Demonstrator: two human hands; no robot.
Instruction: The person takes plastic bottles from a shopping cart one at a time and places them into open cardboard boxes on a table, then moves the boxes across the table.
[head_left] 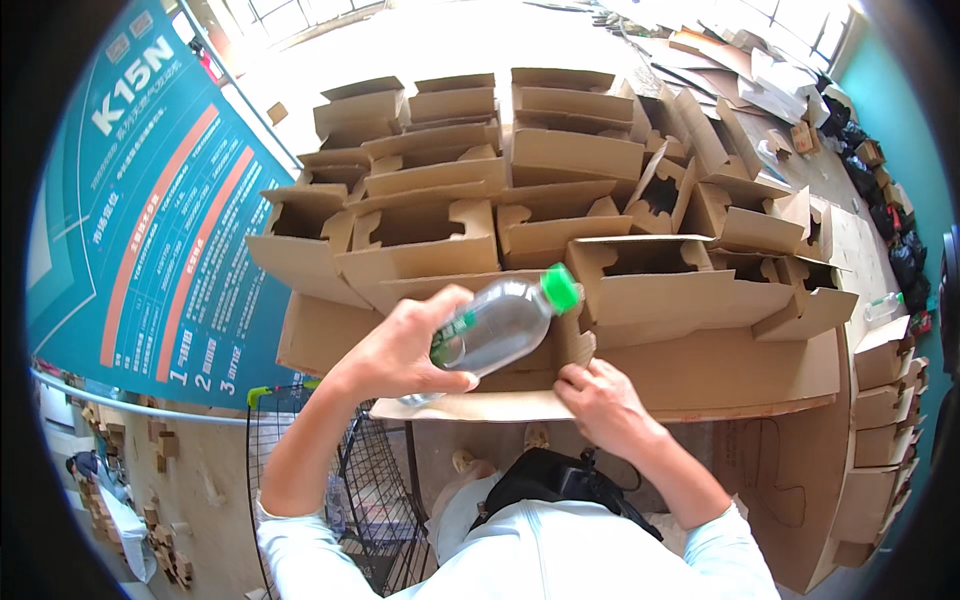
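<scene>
A clear plastic bottle point(505, 325) with a green cap lies tilted in my left hand point(405, 345), its cap up and to the right. My fingers and thumb wrap round its lower part and partly cover a green label. Just right of it, my right hand point(608, 400) has its fingers curled at the near edge of an open cardboard box, pinching a cardboard flap point(580, 348). Under the bottle, the inside of this box is partly hidden. Beyond both hands stand rows of open brown cardboard boxes point(425, 235) with notched inserts.
A wire cart point(375, 480) stands near my left side. A large blue-green banner point(150, 220) rises at the left. More cartons point(880, 440) are stacked at the right, with another bottle point(882, 308) above them. Flattened cardboard point(710, 50) lies at the far right.
</scene>
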